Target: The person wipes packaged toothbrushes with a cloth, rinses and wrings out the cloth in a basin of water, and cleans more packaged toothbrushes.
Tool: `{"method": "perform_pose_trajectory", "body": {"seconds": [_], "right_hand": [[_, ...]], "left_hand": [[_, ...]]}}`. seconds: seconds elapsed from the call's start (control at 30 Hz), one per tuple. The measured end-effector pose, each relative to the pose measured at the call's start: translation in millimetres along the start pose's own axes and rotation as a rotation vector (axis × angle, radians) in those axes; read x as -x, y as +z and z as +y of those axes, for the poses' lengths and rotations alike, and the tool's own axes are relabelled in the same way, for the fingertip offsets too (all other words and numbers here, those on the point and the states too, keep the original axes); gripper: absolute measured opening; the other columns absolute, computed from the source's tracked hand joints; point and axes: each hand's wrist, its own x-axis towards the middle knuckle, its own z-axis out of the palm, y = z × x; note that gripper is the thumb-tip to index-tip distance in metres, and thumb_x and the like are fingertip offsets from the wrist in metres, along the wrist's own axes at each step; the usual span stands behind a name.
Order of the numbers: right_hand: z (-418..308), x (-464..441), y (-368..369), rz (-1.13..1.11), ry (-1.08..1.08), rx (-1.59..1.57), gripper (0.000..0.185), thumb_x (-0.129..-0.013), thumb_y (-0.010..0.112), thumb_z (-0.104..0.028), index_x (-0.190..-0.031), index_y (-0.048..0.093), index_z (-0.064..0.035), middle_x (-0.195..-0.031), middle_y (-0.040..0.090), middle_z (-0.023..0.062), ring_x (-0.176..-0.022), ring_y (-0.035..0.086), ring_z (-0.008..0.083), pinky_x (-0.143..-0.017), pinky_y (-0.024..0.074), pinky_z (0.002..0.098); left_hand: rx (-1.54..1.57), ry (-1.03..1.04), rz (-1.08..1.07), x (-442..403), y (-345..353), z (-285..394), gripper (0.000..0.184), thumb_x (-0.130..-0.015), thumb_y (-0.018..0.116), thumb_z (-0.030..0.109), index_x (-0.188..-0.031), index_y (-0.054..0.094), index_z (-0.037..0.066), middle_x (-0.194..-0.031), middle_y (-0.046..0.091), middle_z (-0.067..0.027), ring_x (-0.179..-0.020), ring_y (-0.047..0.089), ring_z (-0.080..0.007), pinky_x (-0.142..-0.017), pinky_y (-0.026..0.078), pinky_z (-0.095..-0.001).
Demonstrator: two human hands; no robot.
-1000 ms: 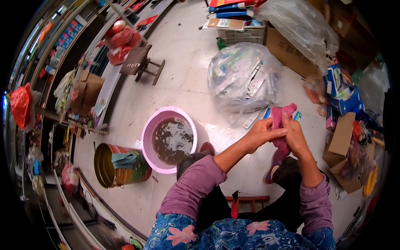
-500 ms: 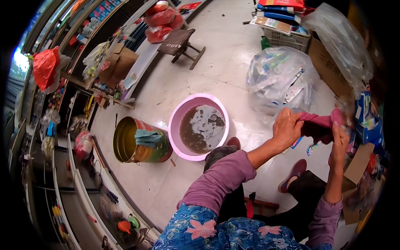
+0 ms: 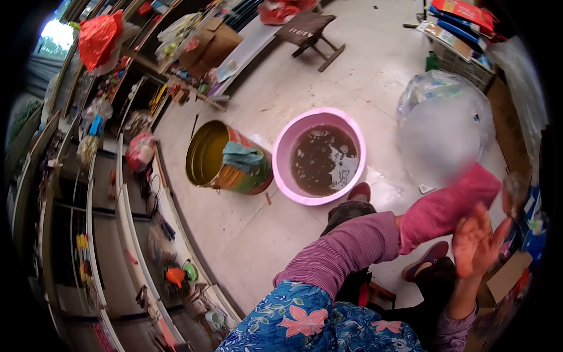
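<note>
A pink cloth (image 3: 448,205) drapes over my left hand and reaches back to the wrist, so the fingers are hidden and their grip cannot be made out. Close beside it, my right hand (image 3: 474,243) is raised with its fingers apart and holds nothing. Left of my left forearm, a pink basin (image 3: 280,167) of murky brown water with patches of foam stands on the floor. Touching or very near the basin is a tilted-looking metal bucket (image 3: 252,176) with a blue-green rag (image 3: 241,155) over its rim.
A clear plastic bag (image 3: 434,88) sits on the floor beyond my hands, partly covered by a blurred round patch. Cardboard (image 3: 513,132) lines the right side. A folding stool (image 3: 306,29) stands at the back, and shelves of goods (image 3: 111,234) run along the left.
The pink cloth was stretched between both hands; now it covers my left hand, and my right hand has let go and opened. The view has shifted, moving the basin and bucket rightward.
</note>
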Motion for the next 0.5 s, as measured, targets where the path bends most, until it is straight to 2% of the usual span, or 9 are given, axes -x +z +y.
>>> {"method": "perform_pose_trajectory", "body": {"seconds": [0.03, 0.1, 0.13, 0.17, 0.23, 0.27, 0.3, 0.4, 0.5], "right_hand": [[-1, -6, -11, 0.096, -0.027, -0.284, 0.062, -0.098, 0.042, -0.039, -0.142, 0.028, 0.0025, -0.133, 0.046, 0.0258, -0.117, 0.052, 0.0344, -0.103, 0.0397, 0.039], [-7, -37, -23, 0.025, -0.083, -0.307, 0.07, -0.098, 0.041, -0.039, -0.146, 0.009, 0.002, -0.149, 0.019, 0.0253, -0.138, 0.023, 0.0377, -0.114, 0.0244, 0.0427], [-5, -49, -21, 0.056, -0.104, -0.305, 0.07, -0.1, 0.04, -0.034, -0.146, 0.0, 0.0012, -0.15, 0.009, 0.0266, -0.14, 0.015, 0.0371, -0.114, 0.0244, 0.0413], [3, -57, -22, 0.048, -0.086, -0.317, 0.07, -0.1, 0.04, -0.034, -0.146, 0.0, 0.0012, -0.15, 0.009, 0.0266, -0.14, 0.015, 0.0371, -0.114, 0.0244, 0.0413], [21, -67, -23, 0.117, -0.189, 0.044, 0.065, -0.1, 0.039, -0.026, -0.146, 0.002, 0.0018, -0.147, 0.014, 0.0306, -0.139, 0.018, 0.0372, -0.113, 0.029, 0.0398], [26, -72, -20, 0.163, -0.2, 0.078, 0.059, -0.1, 0.038, -0.019, -0.145, 0.007, 0.0032, -0.142, 0.022, 0.0331, -0.136, 0.026, 0.0369, -0.11, 0.0333, 0.038], [33, -76, -18, 0.158, -0.193, 0.064, 0.059, -0.1, 0.038, -0.019, -0.145, 0.007, 0.0032, -0.142, 0.022, 0.0331, -0.136, 0.026, 0.0369, -0.11, 0.0333, 0.038], [42, -81, -14, 0.234, -0.271, 0.514, 0.05, -0.099, 0.04, -0.014, -0.141, 0.022, 0.0054, -0.135, 0.038, 0.0303, -0.128, 0.042, 0.0343, -0.107, 0.0371, 0.0346], [43, -82, -13, 0.267, -0.288, 0.673, 0.048, -0.099, 0.041, -0.015, -0.14, 0.025, 0.0052, -0.134, 0.041, 0.0263, -0.127, 0.043, 0.0303, -0.103, 0.0403, 0.032]], "left_hand": [[0.001, 0.021, 0.011, -1, -1, -3, 0.026, -0.095, 0.049, 0.031, -0.101, 0.054, 0.006, -0.082, 0.053, 0.001, -0.074, 0.053, -0.0079, -0.064, 0.044, -0.024], [-0.004, 0.051, 0.044, -2, -3, -5, 0.026, -0.095, 0.049, 0.03, -0.102, 0.053, 0.006, -0.083, 0.053, 0.0004, -0.075, 0.052, -0.0085, -0.065, 0.044, -0.0243], [-0.013, 0.075, 0.065, -3, -3, -5, 0.026, -0.095, 0.049, 0.03, -0.102, 0.053, 0.006, -0.084, 0.052, 0.0001, -0.076, 0.052, -0.0088, -0.066, 0.043, -0.0244], [-0.016, 0.092, 0.086, -3, -3, -5, 0.026, -0.095, 0.049, 0.03, -0.102, 0.053, 0.005, -0.085, 0.052, -0.0002, -0.077, 0.052, -0.0091, -0.066, 0.043, -0.0246], [-0.024, 0.113, 0.111, -3, -6, -6, 0.026, -0.095, 0.049, 0.03, -0.103, 0.053, 0.005, -0.086, 0.052, -0.0007, -0.078, 0.052, -0.0098, -0.067, 0.043, -0.0248], [-0.035, 0.119, 0.13, -2, -9, -6, 0.026, -0.095, 0.049, 0.029, -0.104, 0.052, 0.005, -0.087, 0.051, -0.001, -0.079, 0.051, -0.0101, -0.068, 0.043, -0.025], [-0.044, 0.129, 0.143, -1, -10, -6, 0.026, -0.095, 0.049, 0.029, -0.104, 0.052, 0.005, -0.088, 0.051, -0.0013, -0.079, 0.051, -0.0104, -0.068, 0.043, -0.0251], [-0.046, 0.156, 0.174, -4, -14, -6, 0.026, -0.095, 0.048, 0.029, -0.105, 0.051, 0.004, -0.09, 0.05, -0.0022, -0.081, 0.05, -0.0113, -0.07, 0.042, -0.0255], [-0.071, 0.165, 0.2, -2, -17, -4, 0.027, -0.095, 0.048, 0.028, -0.107, 0.051, 0.004, -0.092, 0.049, -0.003, -0.083, 0.05, -0.0123, -0.071, 0.042, -0.0259]]}}
